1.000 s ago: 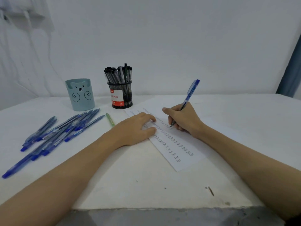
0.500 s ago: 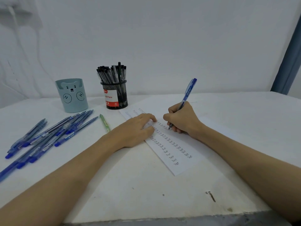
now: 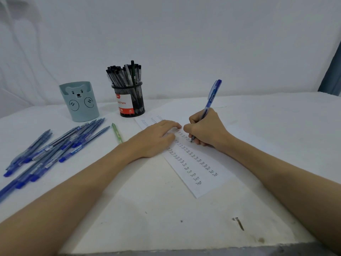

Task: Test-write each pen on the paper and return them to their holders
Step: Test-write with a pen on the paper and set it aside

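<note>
Writing is the step in hand: I see my right hand (image 3: 206, 129) pinching 1 blue pen (image 3: 210, 100), tip on the paper (image 3: 206, 182). Left hand (image 3: 156, 138) lies flat, fingers relaxed, pinning the sheet. Next I'd judge: carry it to the bear holder (image 3: 79, 101), beside the mesh cup (image 3: 132, 99).

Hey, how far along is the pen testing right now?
Partly done. The paper already carries columns of the word Test, and the black mesh holder is packed with pens. In hand: the right hand grips a blue pen with its tip on the sheet while the left hand rests flat on it. Left: the loose blue pens and a green pen lie beside the bear holder.
</note>
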Demonstrator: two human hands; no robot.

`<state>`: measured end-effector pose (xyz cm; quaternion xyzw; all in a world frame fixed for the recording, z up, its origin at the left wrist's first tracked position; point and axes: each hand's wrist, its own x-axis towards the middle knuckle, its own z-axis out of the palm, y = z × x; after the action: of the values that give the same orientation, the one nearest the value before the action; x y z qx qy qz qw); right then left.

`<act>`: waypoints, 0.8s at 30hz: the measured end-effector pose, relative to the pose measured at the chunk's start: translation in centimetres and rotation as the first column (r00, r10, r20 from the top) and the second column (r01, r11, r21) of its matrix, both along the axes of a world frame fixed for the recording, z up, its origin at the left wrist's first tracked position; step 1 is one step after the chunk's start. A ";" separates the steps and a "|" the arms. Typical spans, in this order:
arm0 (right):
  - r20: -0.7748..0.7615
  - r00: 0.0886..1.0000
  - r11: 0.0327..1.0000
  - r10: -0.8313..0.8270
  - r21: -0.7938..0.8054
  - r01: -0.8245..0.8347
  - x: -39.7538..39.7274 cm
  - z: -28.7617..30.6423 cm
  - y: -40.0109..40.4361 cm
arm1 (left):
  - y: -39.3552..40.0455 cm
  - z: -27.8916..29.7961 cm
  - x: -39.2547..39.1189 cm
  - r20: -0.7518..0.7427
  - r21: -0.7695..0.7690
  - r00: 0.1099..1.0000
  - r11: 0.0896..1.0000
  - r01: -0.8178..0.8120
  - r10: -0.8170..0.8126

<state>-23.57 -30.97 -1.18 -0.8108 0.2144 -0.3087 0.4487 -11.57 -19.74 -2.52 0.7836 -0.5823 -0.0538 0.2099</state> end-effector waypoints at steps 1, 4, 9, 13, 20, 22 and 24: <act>-0.002 1.000 1.000 0.001 -0.006 -0.001 0.0 0.0 0.0 | 0.0 -0.1 0.1 -0.008 -0.004 1.000 1.000 -0.006 0.006; 0.005 1.000 0.999 -0.018 -0.035 0.018 0.1 0.0 0.2 | 0.0 -0.1 0.2 -0.011 -0.016 1.000 1.000 -0.018 0.017; 0.006 1.000 0.999 -0.025 -0.032 0.025 0.2 -0.1 0.0 | 0.0 0.0 -0.1 -0.004 -0.014 1.000 1.000 -0.010 0.010; -0.014 1.000 0.999 -0.021 -0.045 0.020 0.2 0.0 0.1 | 0.0 0.1 -0.3 -0.003 -0.014 1.000 1.000 -0.022 0.022; 0.002 0.999 0.997 -0.049 -0.053 0.050 0.1 0.0 0.2 | 0.1 0.1 -0.2 -0.012 0.000 0.999 1.000 -0.031 0.031; 0.008 0.998 0.996 -0.055 -0.069 0.056 0.1 0.0 0.2 | 0.1 0.0 -0.2 -0.015 -0.001 0.999 1.000 -0.031 0.031; -0.007 0.998 0.996 -0.059 -0.071 0.058 0.1 0.0 0.2 | 0.1 0.0 -0.2 -0.018 -0.003 0.999 1.000 -0.030 0.030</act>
<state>-23.46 -30.75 -1.18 -0.8209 0.2291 -0.3255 0.4094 -11.74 -19.68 -2.50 0.7914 -0.5686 -0.0566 0.2174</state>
